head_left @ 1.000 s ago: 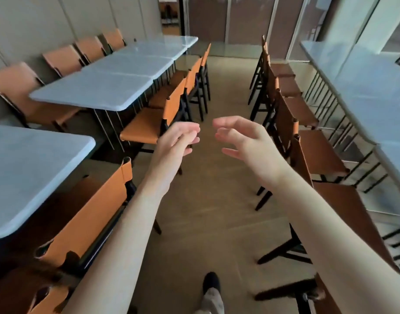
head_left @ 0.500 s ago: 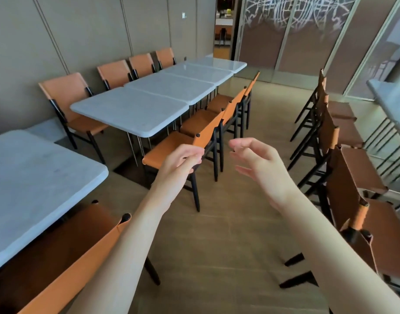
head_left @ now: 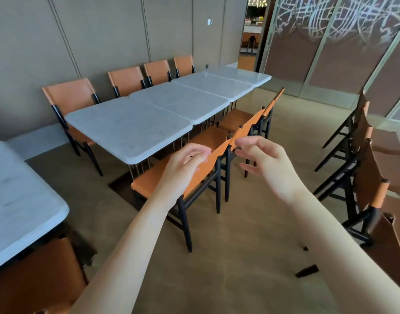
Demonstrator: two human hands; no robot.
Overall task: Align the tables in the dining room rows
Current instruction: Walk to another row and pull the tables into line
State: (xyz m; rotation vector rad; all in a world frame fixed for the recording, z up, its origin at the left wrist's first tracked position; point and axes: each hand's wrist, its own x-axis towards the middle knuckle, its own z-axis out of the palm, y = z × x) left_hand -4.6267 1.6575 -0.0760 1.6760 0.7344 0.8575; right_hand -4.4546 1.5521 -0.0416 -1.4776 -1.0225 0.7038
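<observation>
A row of white marble-top tables (head_left: 131, 128) runs from the middle left toward the far doorway, pushed end to end. Another white table (head_left: 17, 200) stands apart at the near left, with a gap between it and the row. My left hand (head_left: 183, 168) and my right hand (head_left: 267, 164) are stretched out in the aisle, fingers loosely curled and apart, holding nothing. They hover on either side of the back of the nearest orange chair (head_left: 208, 164), above it and not touching it.
Orange chairs with black legs line both sides of the table row, several against the wall (head_left: 70, 96). More chairs (head_left: 366, 177) stand along the right side of the aisle. An orange chair back (head_left: 36, 273) sits at the near left. A doorway (head_left: 251, 41) opens at the far end.
My view has risen and swung left as I walked forward; the table row is nearer and more central. Both hands stay raised and apart, holding nothing.
</observation>
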